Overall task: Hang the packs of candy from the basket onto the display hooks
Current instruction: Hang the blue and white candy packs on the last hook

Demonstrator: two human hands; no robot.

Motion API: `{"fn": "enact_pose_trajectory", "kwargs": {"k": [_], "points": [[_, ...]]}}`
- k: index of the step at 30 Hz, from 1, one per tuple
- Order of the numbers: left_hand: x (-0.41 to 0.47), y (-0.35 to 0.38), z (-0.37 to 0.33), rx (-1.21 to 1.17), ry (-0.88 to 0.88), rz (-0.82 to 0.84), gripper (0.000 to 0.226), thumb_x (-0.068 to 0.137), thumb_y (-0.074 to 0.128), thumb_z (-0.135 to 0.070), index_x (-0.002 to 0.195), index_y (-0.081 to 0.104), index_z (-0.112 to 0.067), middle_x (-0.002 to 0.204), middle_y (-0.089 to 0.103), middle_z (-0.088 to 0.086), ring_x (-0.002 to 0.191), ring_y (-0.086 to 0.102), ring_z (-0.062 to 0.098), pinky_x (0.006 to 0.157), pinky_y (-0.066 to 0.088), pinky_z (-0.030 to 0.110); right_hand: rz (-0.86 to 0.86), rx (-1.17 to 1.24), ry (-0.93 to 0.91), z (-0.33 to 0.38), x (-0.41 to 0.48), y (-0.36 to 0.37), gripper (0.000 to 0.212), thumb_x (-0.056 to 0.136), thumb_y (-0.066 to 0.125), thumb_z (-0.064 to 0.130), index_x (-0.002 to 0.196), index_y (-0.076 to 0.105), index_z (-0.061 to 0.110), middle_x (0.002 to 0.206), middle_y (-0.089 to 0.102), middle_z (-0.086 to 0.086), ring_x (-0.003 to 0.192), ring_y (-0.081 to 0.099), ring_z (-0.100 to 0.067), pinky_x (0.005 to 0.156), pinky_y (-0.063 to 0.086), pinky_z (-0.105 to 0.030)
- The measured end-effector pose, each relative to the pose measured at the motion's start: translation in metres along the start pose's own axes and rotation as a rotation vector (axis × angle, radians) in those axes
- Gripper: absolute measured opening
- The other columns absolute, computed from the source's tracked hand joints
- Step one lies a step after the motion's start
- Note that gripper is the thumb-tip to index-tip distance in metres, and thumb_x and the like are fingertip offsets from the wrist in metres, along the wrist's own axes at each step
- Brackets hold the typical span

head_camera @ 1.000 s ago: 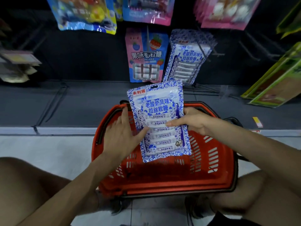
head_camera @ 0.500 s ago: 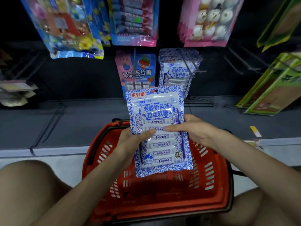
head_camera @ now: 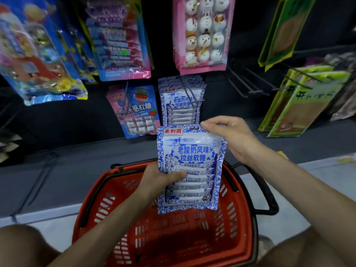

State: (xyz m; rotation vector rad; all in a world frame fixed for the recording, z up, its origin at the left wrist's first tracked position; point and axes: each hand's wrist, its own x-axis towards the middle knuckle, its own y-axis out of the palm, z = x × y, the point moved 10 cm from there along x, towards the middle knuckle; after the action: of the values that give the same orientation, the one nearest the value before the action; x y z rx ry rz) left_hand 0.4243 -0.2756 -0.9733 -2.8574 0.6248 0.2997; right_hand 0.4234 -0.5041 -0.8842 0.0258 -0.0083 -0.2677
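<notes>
Hands: the left hand grips the blue-and-white candy pack at its lower left edge, thumb laid across the front. The right hand pinches the top edge beside the hang hole. Both hands are clamped on the one pack, one low and one high, apart from each other.

Position: the pack is upright, printed face toward the person. It is held above the red basket and just below the hanging stack of matching packs on the display hook.

Assessment: the high pinch appears placed to steer the hole onto the hook tip. The low grip likely keeps the limp pack flat and stops it swinging. The step in hand is judged to be alignment with the hook bearing the same product.

Basket contents: partly hidden by pack and arms, so the remaining stock cannot be told.

Risk: the hook wire is thin, and a missed hole could crease the pack's top.
</notes>
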Motion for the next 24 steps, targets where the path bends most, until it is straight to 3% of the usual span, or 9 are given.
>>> {"fn": "enact_pose_trajectory", "kwargs": {"k": [3,9,13,16,18,20,23,24], "points": [[0.009,0.012,-0.019,0.018,0.058,0.002,0.021,0.085,0.086,-0.023,0.104,0.079,-0.018,0.101,0.081,0.002,0.094,0.078,0.023,0.087,0.063,0.048,-0.064,-0.018,-0.026,0.009,0.002,-0.017,0.028,0.072,0.090,0.034,0.090,0.084,0.013,0.096,0.081,-0.009,0.095,0.075,-0.023,0.099,0.056,-0.043],[0.027,0.014,-0.084,-0.062,0.224,-0.061,0.021,0.092,0.079,-0.022,0.111,0.074,-0.014,0.104,0.080,-0.004,0.097,0.077,0.014,0.084,0.062,0.033,-0.060,-0.096,-0.070,0.016,0.010,-0.029,0.017,0.079,0.089,0.029,0.088,0.084,0.015,0.093,0.081,-0.002,0.095,0.076,-0.020,0.096,0.058,-0.041],[0.042,0.008,-0.105,-0.138,0.229,-0.114,0.020,0.093,0.078,-0.023,0.110,0.073,-0.013,0.107,0.080,0.003,0.099,0.078,0.022,0.089,0.063,0.042,-0.060,-0.058,-0.046,0.011,0.022,-0.031,0.033,0.068,0.091,0.040,0.089,0.083,0.015,0.099,0.081,-0.003,0.101,0.075,-0.022,0.104,0.055,-0.047],[0.057,0.004,-0.099,-0.208,0.176,-0.162,0.017,0.092,0.079,-0.024,0.105,0.074,-0.014,0.107,0.080,0.008,0.099,0.078,0.029,0.092,0.061,0.050,-0.041,-0.026,-0.020,0.003,0.031,-0.028,0.044,0.060,0.091,0.042,0.093,0.082,0.013,0.101,0.080,-0.006,0.100,0.075,-0.024,0.103,0.056,-0.048],[0.068,0.000,-0.092,-0.260,0.121,-0.203,0.038,0.084,0.087,-0.035,0.111,0.072,-0.012,0.111,0.079,0.009,0.104,0.076,0.033,0.096,0.058,0.055,-0.040,-0.017,0.020,-0.009,0.038,-0.027,0.046,0.063,0.092,0.037,0.097,0.080,0.009,0.099,0.081,-0.009,0.096,0.077,-0.026,0.099,0.059,-0.049],[0.077,-0.002,-0.084,-0.287,0.047,-0.234,0.079,0.066,0.096,-0.051,0.126,0.065,-0.009,0.123,0.075,0.011,0.112,0.072,0.034,0.100,0.055,0.058,-0.040,-0.003,0.084,-0.026,0.044,-0.027,0.037,0.074,0.092,0.025,0.103,0.079,0.007,0.099,0.081,-0.010,0.095,0.078,-0.028,0.096,0.060,-0.051],[0.093,-0.005,-0.079,-0.336,0.010,-0.257,0.072,0.069,0.096,-0.044,0.125,0.066,-0.008,0.120,0.076,0.012,0.110,0.073,0.035,0.097,0.057,0.058,-0.056,-0.020,0.140,-0.042,0.047,-0.023,0.024,0.086,0.084,0.021,0.107,0.079,0.011,0.100,0.081,-0.005,0.092,0.079,-0.021,0.090,0.062,-0.043],[0.096,-0.005,-0.081,-0.331,0.008,-0.268,0.089,0.059,0.099,-0.052,0.129,0.065,-0.009,0.125,0.074,0.011,0.115,0.071,0.035,0.098,0.056,0.059,-0.073,-0.005,0.143,-0.043,0.046,-0.023,0.022,0.088,0.082,0.021,0.107,0.078,0.012,0.100,0.081,-0.004,0.090,0.079,-0.019,0.087,0.063,-0.040]]}}
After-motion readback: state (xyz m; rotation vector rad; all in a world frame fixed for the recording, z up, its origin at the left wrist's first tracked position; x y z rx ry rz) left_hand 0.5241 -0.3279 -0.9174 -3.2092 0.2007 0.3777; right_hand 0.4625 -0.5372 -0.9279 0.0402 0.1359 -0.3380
